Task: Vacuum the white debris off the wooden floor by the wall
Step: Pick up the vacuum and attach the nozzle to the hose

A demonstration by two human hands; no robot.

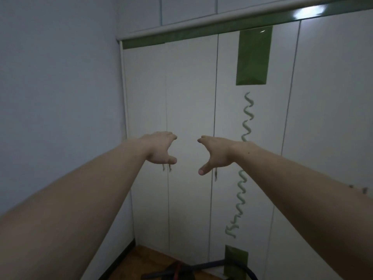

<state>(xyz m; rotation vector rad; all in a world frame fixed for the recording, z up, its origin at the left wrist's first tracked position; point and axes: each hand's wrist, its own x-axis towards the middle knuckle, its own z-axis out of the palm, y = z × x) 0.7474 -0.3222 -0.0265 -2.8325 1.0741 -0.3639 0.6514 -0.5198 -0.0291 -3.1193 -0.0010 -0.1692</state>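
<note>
While nothing is being gripped, the left hand [159,147] and right hand [217,153] are being held out, spread and apart. A dark hose [210,264] is lying on the wooden floor [145,257] below, white debris not showing; with cupboard doors [189,87] being faced, debris is risking being missed.

vacuum hose [248,272] cut off below, blurred

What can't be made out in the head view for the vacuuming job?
- White debris: none visible. Only a sliver of wooden floor shows; the rest is cut off by the bottom edge and the arms.
- Dark hose and red-black part: blurred, dim and cut by the bottom edge, so their type is unclear.
- Left hand and right hand: fingertips are hidden behind the backs of the hands, so contact with the white doors is unclear.
</note>
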